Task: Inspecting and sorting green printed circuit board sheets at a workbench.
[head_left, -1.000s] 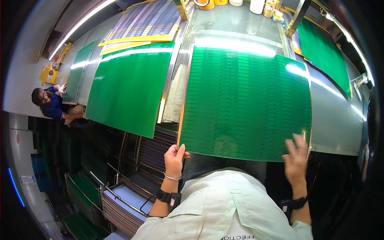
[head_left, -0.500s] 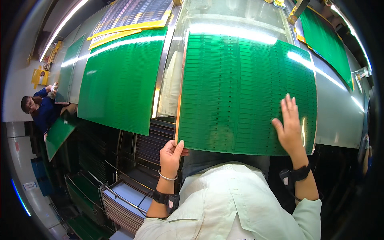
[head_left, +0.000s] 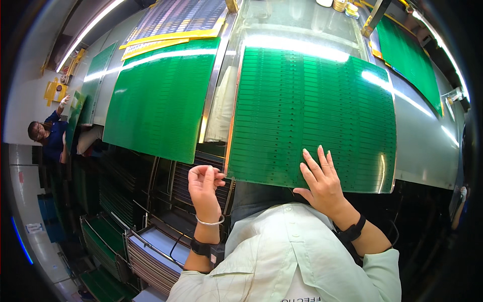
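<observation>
A large green circuit-board panel [head_left: 317,116] with a copper-coloured edge lies on the grey worktop before me, its front edge overhanging near my body. My right hand [head_left: 324,183] rests with fingers spread on its front part, right of the middle. Just off the panel's near left corner is my left hand [head_left: 204,182], fingers curled in and thumb against them. Whatever the left fingers pinch, if anything, is too small to make out. A second green panel [head_left: 161,100] lies to the left.
Yellow-edged sheets [head_left: 173,22] lie behind the left panel. Small jars [head_left: 344,7] stand at the far edge. Below on the left are racks [head_left: 151,246] of stacked boards. At far left a person [head_left: 53,136] handles another green panel [head_left: 74,113]. Another green panel [head_left: 410,60] leans at right.
My right hand has slid left and nearer across the panel. My left hand has drawn slightly left off the corner. The person at far left has raised their panel upright.
</observation>
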A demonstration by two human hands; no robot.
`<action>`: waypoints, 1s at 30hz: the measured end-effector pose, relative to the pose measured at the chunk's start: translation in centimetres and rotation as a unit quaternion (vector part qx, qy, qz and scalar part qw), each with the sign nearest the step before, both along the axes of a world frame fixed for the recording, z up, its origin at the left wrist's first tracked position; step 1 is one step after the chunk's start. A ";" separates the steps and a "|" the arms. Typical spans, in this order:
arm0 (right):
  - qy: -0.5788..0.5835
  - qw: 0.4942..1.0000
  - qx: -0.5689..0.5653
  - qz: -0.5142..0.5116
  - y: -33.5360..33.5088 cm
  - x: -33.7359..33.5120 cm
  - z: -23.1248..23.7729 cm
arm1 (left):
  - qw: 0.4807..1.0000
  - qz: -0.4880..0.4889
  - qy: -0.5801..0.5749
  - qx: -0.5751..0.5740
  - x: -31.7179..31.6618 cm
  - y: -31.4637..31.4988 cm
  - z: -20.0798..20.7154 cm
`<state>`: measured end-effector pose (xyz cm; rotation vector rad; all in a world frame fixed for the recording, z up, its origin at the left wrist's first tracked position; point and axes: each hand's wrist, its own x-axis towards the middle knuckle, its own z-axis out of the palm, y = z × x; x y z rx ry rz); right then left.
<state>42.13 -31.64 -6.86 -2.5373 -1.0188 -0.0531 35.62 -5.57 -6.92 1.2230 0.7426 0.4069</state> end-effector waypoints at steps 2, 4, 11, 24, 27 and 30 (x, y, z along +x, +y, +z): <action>0.000 1.000 0.001 -0.001 -0.1 0.0 -0.1 | 0.998 0.019 0.008 -0.063 0.3 -0.3 1.0; 0.002 1.000 0.005 0.000 -0.1 0.1 -0.2 | 0.997 -0.034 0.058 0.045 -0.4 0.5 -0.7; 0.012 1.000 0.018 -0.004 -0.4 0.2 0.0 | 0.850 -0.203 0.184 0.450 0.2 1.4 -2.6; 0.018 1.000 0.022 -0.002 -0.1 0.3 -0.2 | 0.972 -0.209 0.056 0.089 2.9 0.9 3.5; 0.018 0.999 0.029 -0.010 -0.1 0.3 -0.1 | 0.978 -0.208 -0.016 0.013 3.3 0.3 3.9; 0.010 0.999 0.039 -0.024 -0.2 0.4 -0.6 | 0.979 -0.163 -0.107 -0.062 4.3 -1.2 3.9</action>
